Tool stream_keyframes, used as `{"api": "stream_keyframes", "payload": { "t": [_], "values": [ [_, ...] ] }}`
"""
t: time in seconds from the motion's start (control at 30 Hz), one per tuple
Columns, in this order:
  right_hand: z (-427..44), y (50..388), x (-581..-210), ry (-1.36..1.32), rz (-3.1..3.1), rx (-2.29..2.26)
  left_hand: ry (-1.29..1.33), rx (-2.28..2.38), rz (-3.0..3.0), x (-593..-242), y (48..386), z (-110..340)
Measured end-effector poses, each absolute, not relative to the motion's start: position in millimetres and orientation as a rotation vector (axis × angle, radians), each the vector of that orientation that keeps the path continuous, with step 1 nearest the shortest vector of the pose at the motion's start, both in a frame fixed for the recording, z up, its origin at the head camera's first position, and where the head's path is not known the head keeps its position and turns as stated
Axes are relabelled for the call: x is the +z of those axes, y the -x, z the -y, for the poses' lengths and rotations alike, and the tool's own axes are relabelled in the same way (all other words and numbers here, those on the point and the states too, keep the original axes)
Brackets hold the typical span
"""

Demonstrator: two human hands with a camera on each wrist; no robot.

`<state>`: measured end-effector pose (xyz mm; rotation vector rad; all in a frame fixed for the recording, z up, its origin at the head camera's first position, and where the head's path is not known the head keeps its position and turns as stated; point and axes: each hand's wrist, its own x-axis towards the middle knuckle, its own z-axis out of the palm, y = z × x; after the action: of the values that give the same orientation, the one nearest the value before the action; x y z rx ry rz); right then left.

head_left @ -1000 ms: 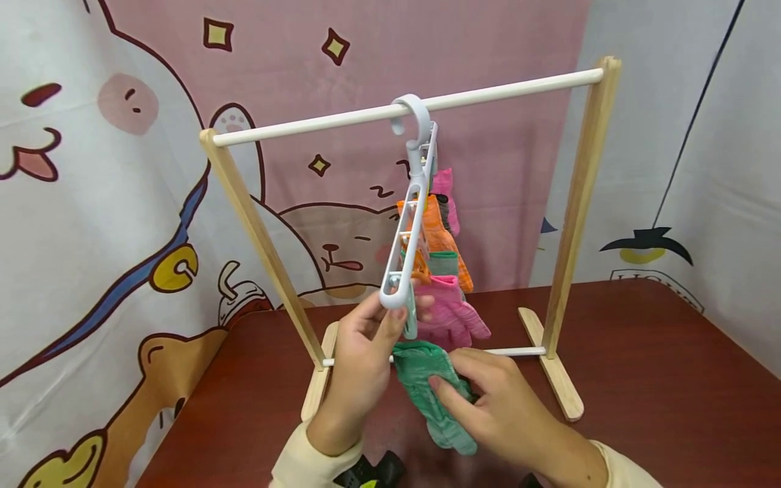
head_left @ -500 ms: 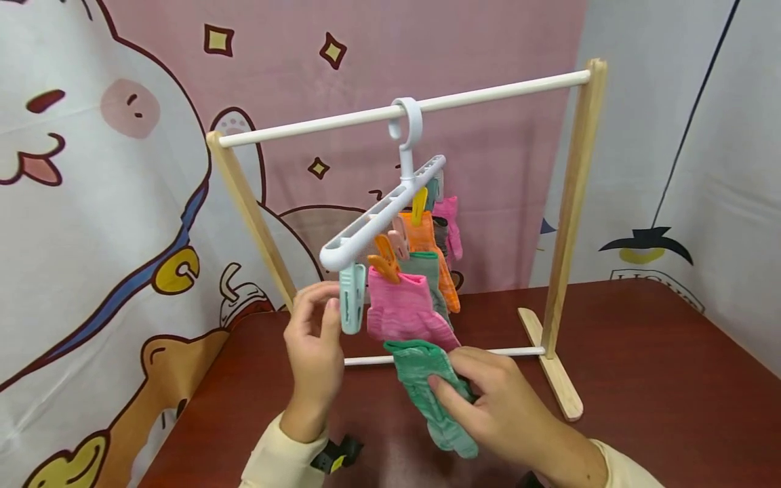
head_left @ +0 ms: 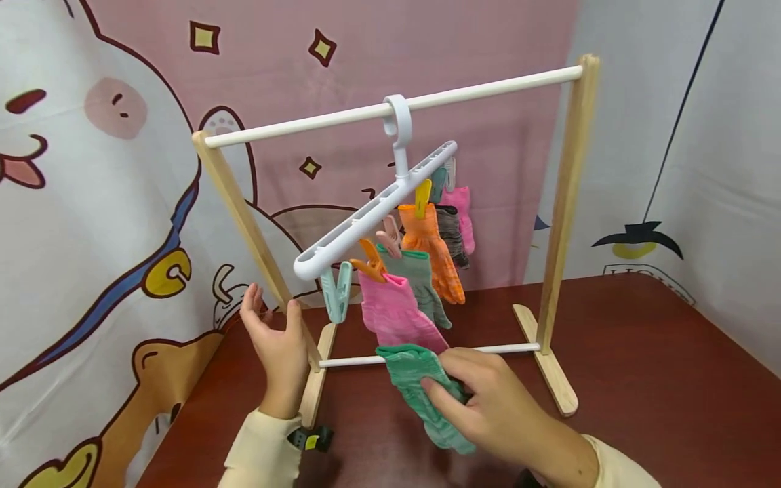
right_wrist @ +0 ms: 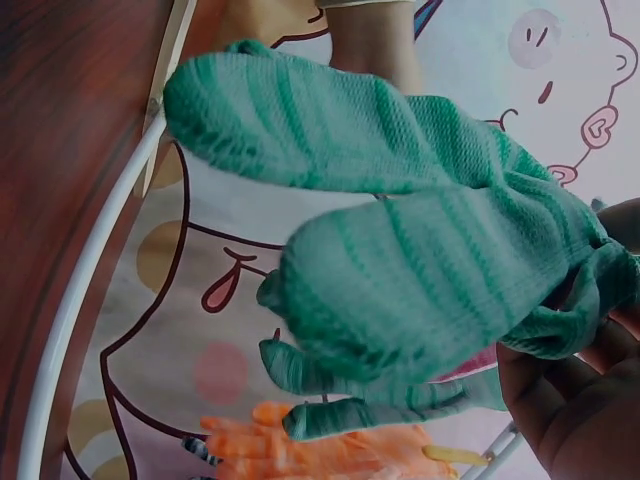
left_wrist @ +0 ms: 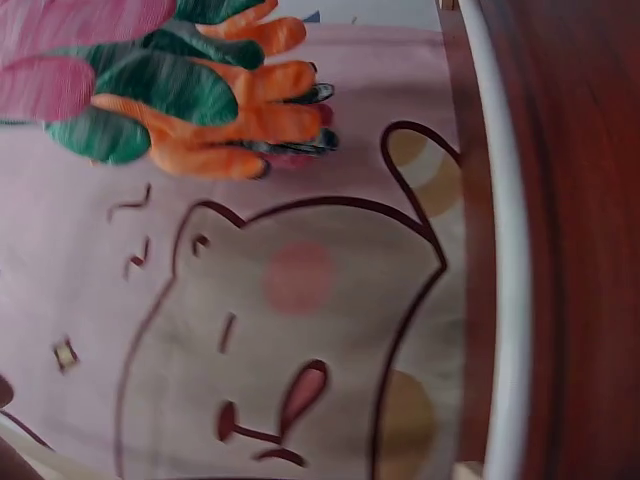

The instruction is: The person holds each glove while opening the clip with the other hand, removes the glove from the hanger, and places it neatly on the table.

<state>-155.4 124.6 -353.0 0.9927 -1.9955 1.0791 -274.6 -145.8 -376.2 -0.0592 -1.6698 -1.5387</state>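
There it was, the green glove [head_left: 427, 410], cuff uppermost, in front of the hanging row and above the tabletop [head_left: 641, 359]. I had the right hand [head_left: 497, 396] pinching it along one side, thumb laid across the knit. That was my first worry: held by the side alone, the cuff's other edge looked free to fold, and a fold there could have left a clip biting crooked. The pink glove [head_left: 396, 312] hung right behind it in the head view; I couldn't tell whether the two touched, but a careless push might well have dragged it against its orange clip [head_left: 370, 263]. Out to the near end, the pale teal clip [head_left: 337, 293] dangled with nothing showing in its jaws. The left hand [head_left: 277, 352] was near it yet apart, fingers loosely bent, gripping nothing, so nothing steadied that end. And here was the big one: the white hanger [head_left: 366, 224] slanted across the rod [head_left: 488, 89] on a single hook, and any tug at the tip would probably have swung the whole row, even knocked it against the rack's wooden post [head_left: 564, 203].
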Motion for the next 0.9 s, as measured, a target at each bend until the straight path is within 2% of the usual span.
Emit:
{"api": "stream_keyframes", "payload": {
  "t": [0.4,0.6,0.9],
  "values": [
    [-122,157,-354,-0.996,2.019,1.089,-0.111,-1.783,2.069,-418,301,164],
    [-122,157,-356,-0.979,2.027,1.072,-0.064,-1.479,2.354,-441,313,176],
    [-125,157,-357,-0.939,2.055,1.093,-0.160,-1.127,2.514,-443,311,181]
  ]
}}
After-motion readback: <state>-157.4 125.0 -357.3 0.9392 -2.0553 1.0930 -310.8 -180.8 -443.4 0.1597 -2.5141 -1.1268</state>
